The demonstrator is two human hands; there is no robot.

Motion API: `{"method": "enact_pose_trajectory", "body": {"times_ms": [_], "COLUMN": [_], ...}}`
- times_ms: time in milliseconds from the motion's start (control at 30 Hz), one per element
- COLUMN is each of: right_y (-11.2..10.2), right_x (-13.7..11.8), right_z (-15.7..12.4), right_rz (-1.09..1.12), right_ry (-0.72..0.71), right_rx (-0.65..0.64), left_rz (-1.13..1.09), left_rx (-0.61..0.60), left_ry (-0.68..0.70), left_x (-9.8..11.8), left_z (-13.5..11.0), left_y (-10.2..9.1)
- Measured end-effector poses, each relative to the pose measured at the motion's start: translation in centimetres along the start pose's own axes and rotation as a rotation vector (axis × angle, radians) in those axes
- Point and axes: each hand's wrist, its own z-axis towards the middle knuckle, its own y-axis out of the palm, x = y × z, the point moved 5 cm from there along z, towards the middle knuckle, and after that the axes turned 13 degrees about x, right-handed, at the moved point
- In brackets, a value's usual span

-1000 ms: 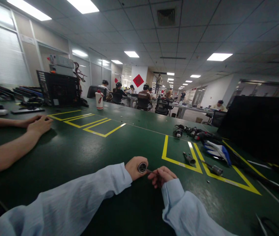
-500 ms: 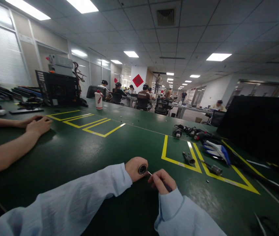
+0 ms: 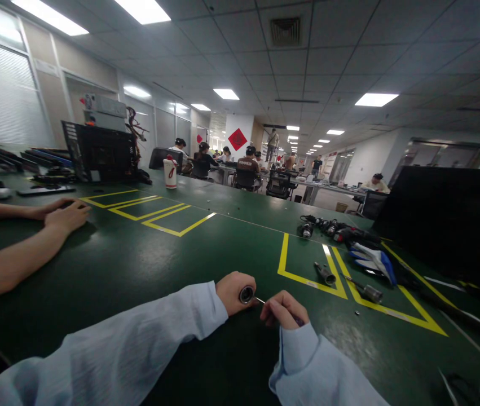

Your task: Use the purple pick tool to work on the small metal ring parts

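Note:
My left hand (image 3: 232, 290) is closed around a round, dark metal connector (image 3: 246, 294), whose open ring end faces me. Just to its right, my right hand (image 3: 284, 310) grips a screwdriver by its handle, which is mostly hidden in the fingers. The thin bright shaft (image 3: 260, 300) points left at the connector's lower side; I cannot tell whether its tip touches. Two similar metal connectors lie to the right inside yellow tape outlines, one nearer the middle (image 3: 326, 274) and one farther right (image 3: 371, 292).
Beyond the connectors are a blue and white glove (image 3: 373, 262) and several dark metal parts with cables (image 3: 307, 228). A small dark piece (image 3: 357, 313) lies on the green table (image 3: 172, 262). Another person's hands (image 3: 64, 214) rest at left. A paper cup (image 3: 170, 172) stands farther back.
My right hand has shifted slightly right with the screwdriver, showing more of the shaft. My left hand and the connector have barely moved.

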Motion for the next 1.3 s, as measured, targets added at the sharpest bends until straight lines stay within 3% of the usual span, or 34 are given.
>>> {"method": "enact_pose_trajectory", "body": {"times_ms": [167, 467, 700, 967, 1300], "right_y": [0.3, 0.1, -0.1, 0.3, 0.4], "right_x": [-0.1, 0.0, 0.4, 0.4, 1.5], "right_z": [-0.2, 0.6, 0.8, 0.2, 1.3], "right_rz": [-0.087, 0.118, 0.230, 0.088, 0.377], "right_ry": [-0.058, 0.147, 0.228, 0.072, 0.340], "right_rx": [0.028, -0.057, -0.066, -0.035, -0.127], "left_rz": [-0.001, -0.013, -0.074, -0.029, -0.110], "left_rx": [-0.003, 0.023, -0.014, -0.017, -0.016], "left_ry": [0.036, 0.086, 0.016, 0.007, -0.056], "left_x": [0.0, 0.3, -0.1, -0.4, -0.9], "left_z": [0.1, 0.1, 0.1, 0.1, 0.2], "left_y": [0.0, -0.2, 0.0, 0.4, 0.2]}}
